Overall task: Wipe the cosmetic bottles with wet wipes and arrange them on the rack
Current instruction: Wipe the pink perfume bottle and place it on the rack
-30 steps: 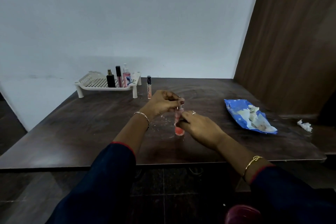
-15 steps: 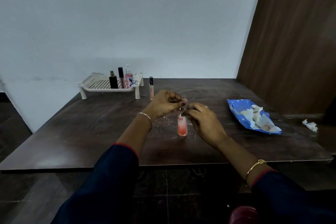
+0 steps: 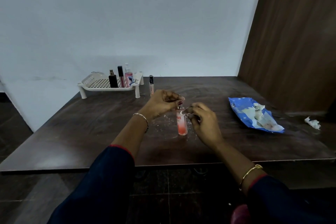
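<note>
1. Red lettering runs across the clear glass bottle with pink-to-orange liquid (image 3: 181, 122), too blurred to read; it stands upright mid-table.
2. The left hand (image 3: 161, 103) pinches the bottle's silver neck; the right hand (image 3: 203, 122) presses a small white wipe scrap (image 3: 183, 112) against its shoulder.
3. Three bottles stand in the white perforated plastic rack (image 3: 101, 83); one slim tube (image 3: 151, 85) stands just beside it.

a clear bottle (image 3: 181, 122) fading to orange-pink, red lettering, sits mid-frame on the dark brown table (image 3: 91, 129). upper left, a white perforated rack (image 3: 101, 85); at right, a blue wipes pack (image 3: 245, 112).
</note>
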{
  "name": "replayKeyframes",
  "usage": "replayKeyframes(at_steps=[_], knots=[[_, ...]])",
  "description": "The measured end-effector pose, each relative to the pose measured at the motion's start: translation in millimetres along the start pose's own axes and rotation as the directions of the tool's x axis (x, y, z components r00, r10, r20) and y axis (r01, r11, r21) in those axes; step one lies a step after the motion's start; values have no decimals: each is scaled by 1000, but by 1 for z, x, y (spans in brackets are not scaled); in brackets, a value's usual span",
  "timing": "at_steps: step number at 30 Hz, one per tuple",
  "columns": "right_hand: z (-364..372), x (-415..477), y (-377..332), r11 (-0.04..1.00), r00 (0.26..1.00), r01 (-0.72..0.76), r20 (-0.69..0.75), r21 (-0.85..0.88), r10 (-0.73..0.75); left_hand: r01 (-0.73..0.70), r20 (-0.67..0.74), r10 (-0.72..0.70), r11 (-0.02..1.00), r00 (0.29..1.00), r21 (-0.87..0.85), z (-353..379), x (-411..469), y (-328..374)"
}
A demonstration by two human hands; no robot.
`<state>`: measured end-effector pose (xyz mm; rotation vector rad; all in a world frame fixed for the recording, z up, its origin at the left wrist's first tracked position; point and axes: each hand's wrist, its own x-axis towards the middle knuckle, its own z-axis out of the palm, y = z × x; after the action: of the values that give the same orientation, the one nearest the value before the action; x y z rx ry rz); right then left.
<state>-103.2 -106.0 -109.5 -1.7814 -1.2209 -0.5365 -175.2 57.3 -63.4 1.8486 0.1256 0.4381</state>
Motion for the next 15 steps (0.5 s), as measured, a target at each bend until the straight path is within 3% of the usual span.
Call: replayKeyframes(at_steps=[7,15], knots=[[11,-3,7,976,973,-179,-121,122,194,2,-9,-2,1000,1000,-11,3,0,0],[6,-16,25,978,978,-200,55,-58,204,-8,16,9,997,1000,-73,4,-3,-1]])
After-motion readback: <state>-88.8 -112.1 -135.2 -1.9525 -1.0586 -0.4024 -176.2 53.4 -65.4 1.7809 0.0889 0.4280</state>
